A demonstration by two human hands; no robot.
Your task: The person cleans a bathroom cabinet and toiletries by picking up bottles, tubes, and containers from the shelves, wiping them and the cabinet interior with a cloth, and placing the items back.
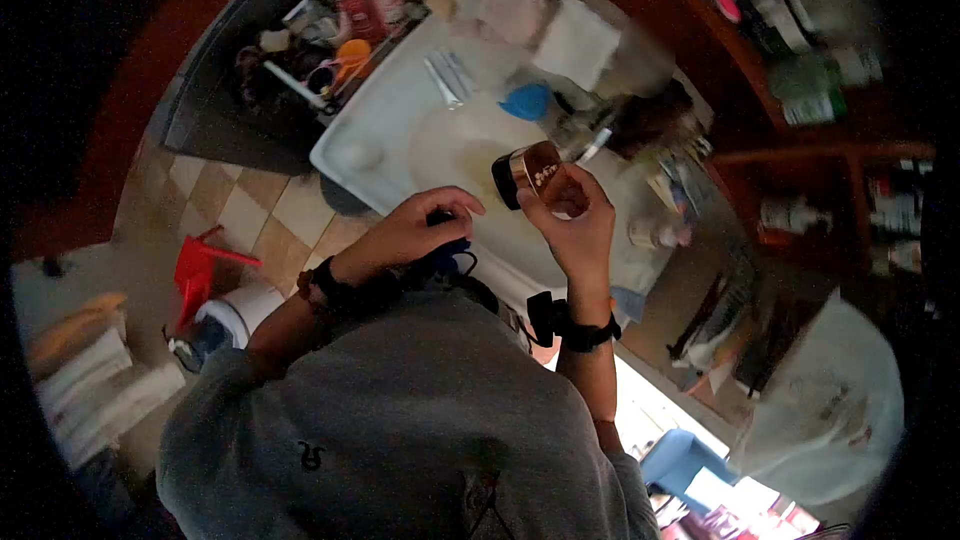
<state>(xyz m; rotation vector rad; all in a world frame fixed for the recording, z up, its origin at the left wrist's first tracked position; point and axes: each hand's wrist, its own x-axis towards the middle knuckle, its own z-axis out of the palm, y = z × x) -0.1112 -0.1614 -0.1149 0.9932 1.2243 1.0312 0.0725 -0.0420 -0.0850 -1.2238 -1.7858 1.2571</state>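
My right hand (580, 225) grips a small brown container (537, 172) with a black end, a shiny gold-toned band and pale lettering, too small to read. Thumb and fingers close around its brown end, above the white sink (375, 130). Left of it, apart from the container, my left hand (430, 218) hangs near the sink's front edge. Its fingers are loosely curled with a gap to the thumb, and nothing shows in them. On the sink lie two pale tubes (447, 78) and a blue object (525, 102).
A dark bin-like holder (230, 110) full of bottles and an orange item (352, 58) stands at the sink's left. Cloths (575, 40) lie behind. Shelves (800, 152) with bottles are on the right, above a white plastic bag (830, 405). A red stool (197, 270) stands on the tiles.
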